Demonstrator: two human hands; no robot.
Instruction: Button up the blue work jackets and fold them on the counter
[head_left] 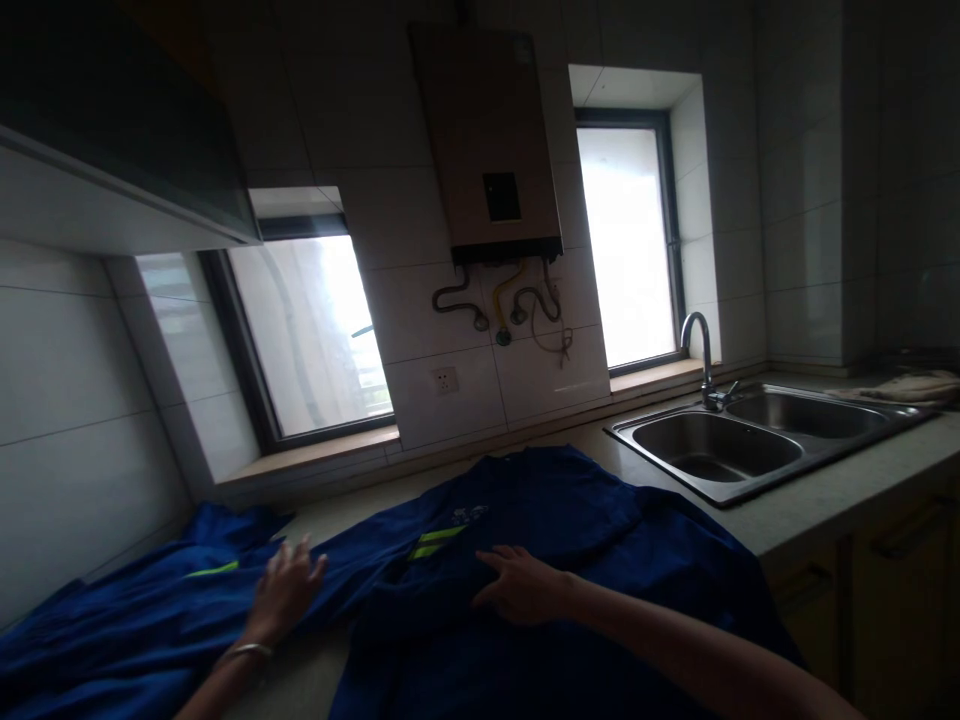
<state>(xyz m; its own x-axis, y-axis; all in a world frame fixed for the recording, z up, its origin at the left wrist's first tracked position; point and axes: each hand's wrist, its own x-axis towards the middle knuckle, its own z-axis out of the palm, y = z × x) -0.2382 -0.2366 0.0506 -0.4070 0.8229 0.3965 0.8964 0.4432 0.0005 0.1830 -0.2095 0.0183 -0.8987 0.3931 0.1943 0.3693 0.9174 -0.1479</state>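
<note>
A dark blue work jacket (570, 520) lies spread over the countertop, with yellow-green stripes and small pale lettering on its chest. My right hand (521, 585) rests at the jacket's front, just right of the stripes, with index finger and thumb stretched apart and nothing held. At the lower left, my left hand (285, 590), a bracelet on its wrist, is over the jacket's outstretched sleeve with fingers spread. I cannot tell whether it touches the cloth. Beside it lies another blue garment (142, 610) with a yellow-green stripe, rumpled against the left wall.
A double steel sink (720, 450) with a tall faucet (705, 360) is set into the countertop (795, 510) at right. On the wall hangs a water heater (487, 140) between two windows. A cabinet (127, 130) juts out at upper left. A cloth (911, 387) lies beyond the sink.
</note>
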